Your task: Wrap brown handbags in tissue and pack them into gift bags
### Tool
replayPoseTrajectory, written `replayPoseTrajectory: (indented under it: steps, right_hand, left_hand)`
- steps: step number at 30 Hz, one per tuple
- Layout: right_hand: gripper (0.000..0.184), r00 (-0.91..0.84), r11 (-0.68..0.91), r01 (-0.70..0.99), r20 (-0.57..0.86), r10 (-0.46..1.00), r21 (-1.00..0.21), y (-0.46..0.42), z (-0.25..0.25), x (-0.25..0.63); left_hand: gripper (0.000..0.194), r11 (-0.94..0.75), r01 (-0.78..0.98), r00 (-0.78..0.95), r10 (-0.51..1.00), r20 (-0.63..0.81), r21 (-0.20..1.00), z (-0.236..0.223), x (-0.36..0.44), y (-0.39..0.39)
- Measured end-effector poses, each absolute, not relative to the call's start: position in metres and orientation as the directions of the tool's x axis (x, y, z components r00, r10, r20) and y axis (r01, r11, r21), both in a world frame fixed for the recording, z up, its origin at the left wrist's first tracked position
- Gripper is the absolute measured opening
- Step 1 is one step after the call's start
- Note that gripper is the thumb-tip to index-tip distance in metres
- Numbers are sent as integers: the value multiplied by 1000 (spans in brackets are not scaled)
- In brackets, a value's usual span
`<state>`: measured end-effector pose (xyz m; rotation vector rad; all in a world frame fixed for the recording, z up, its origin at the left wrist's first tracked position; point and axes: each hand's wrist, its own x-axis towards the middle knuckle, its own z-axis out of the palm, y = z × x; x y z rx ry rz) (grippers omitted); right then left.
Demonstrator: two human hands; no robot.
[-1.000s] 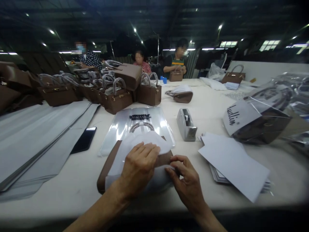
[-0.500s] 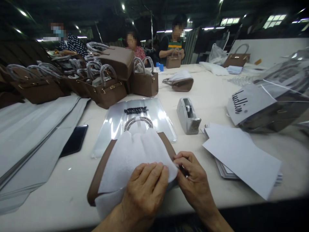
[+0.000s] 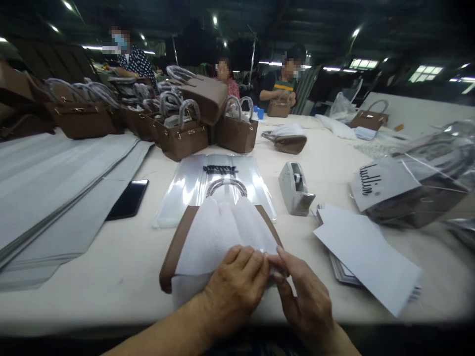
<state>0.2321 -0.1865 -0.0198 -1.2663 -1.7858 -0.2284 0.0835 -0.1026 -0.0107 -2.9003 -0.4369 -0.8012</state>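
Observation:
A brown handbag point(image 3: 181, 242) lies on its side in front of me, with a soft white wrapping sheet point(image 3: 218, 232) around its body. Its handle point(image 3: 226, 184), in clear wrap, points away from me. My left hand point(image 3: 237, 282) presses bent fingers together onto the sheet near its right edge. Beside it, my right hand point(image 3: 306, 291) has its thumb and fingers apart, the fingertips touching the sheet's edge by the left fingertips. A small shiny spot shows there, perhaps tape. The bag's near end is hidden by my hands.
A tape dispenser point(image 3: 297, 190) stands right of the bag, near white cards point(image 3: 371, 257) and a plastic-bagged handbag point(image 3: 415, 198). Clear printed plastic bags point(image 3: 181, 183) lie behind. At left are a phone point(image 3: 129, 200), grey sheets point(image 3: 55, 198) and several handbags point(image 3: 185, 138). Co-workers point(image 3: 284, 86) stand opposite.
The view has shifted, so things sit further right. My right fingers have gone from pinching at the bag's right edge to being stretched out beside the left fingertips. My left hand still presses the sheet.

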Motion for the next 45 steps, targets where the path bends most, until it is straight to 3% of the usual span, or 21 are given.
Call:
replayPoseTrajectory:
  steps: [5,9,12,17,20,21,23,25,27,32,35,40,45]
  right_hand:
    - [56,-87,445,849,754,652,-286,-181,-42,241]
    - [56,-139,467,851,756,640,-239,-180,-44,245]
    - [52,-163,485,844,751,640,-231,-180,-50,246]
    - [51,-176,484,849,751,636,-211,-186,-62,241]
    - [37,-214,528,824,752,623,-204,-184,-47,249]
    - [31,-181,513,828,759,626,-225,-180,-38,257]
    - [24,49,351,858,742,669,-374,-162,-15,285]
    - [23,478,11,749,551,684,-663,-132,8,324]
    - [24,676,-240,409,116,727,-880,-96,25,364]
    - [6,661,-570,214,-312,682,-793,-20,30,427]
    - [11,637,-718,132,-496,590,-684,-2,25,437]
    - [15,587,-816,22,-653,479,-578,3,22,444]
    - [15,572,-817,-51,-687,447,-574,2,29,438]
  left_hand:
    - [27,-925,376,691,322,647,58,-6,72,-102]
    - [23,-890,443,643,397,655,104,-9,60,-106]
    - [19,-908,406,655,364,662,98,-16,53,-109]
    - [29,-949,308,702,269,659,59,-27,43,-107]
    - [30,-955,297,690,234,685,28,-34,41,-102]
    - [29,-957,290,678,213,703,10,-37,42,-100]
    - [25,-957,289,659,188,728,-15,-41,43,-96]
    - [22,-954,298,641,186,744,-18,-42,44,-94]
    - [20,-951,308,626,194,756,-11,-41,46,-93]
    - [21,-946,322,578,218,787,25,-39,48,-92]
    - [25,-947,320,569,223,792,37,-40,47,-91]
    - [30,-956,291,582,199,789,26,-39,47,-90]
    - [31,-956,293,582,196,789,21,-38,47,-89]
